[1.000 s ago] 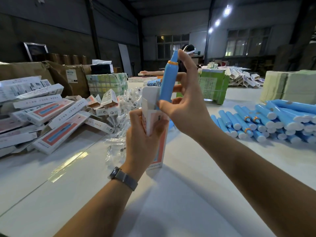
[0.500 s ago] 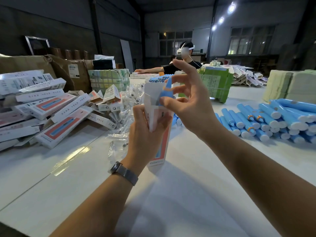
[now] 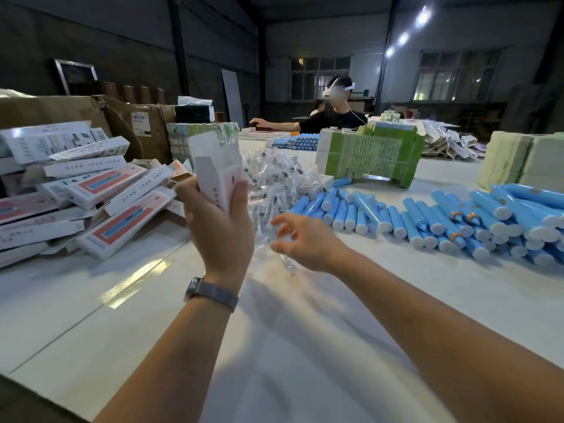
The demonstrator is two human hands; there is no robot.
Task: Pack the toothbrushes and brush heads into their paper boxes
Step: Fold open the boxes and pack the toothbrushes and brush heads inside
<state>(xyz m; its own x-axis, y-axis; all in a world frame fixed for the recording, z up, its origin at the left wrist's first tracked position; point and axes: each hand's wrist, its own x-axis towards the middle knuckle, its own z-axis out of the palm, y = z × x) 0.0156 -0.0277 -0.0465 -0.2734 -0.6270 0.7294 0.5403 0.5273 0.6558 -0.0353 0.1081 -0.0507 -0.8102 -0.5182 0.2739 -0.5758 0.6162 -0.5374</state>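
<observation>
The left hand (image 3: 221, 227) grips a white paper box (image 3: 217, 170) upright, its top flaps open, above a wide white table (image 3: 146, 315) with a glossy sheen and a thin seam running away to the left of that hand. The right hand (image 3: 305, 239), fingers spread and loosely curled, holds nothing and hovers just over the near edge of a heap of clear-wrapped brush heads (image 3: 274, 178), which lies beyond both hands. Right of the right hand, blue toothbrush handles (image 3: 457, 218) lie in rows on the table. Left of the left hand sits a loose pile of boxes (image 3: 91, 190), backed by brown cartons (image 3: 128, 123). Beyond the hands stands a green stack (image 3: 369, 154), and behind it a person (image 3: 332, 117) wearing a headset reaches across the table. The room is a dim hall with dark walls, windows (image 3: 451, 77) and ceiling lamps (image 3: 422, 17).
</observation>
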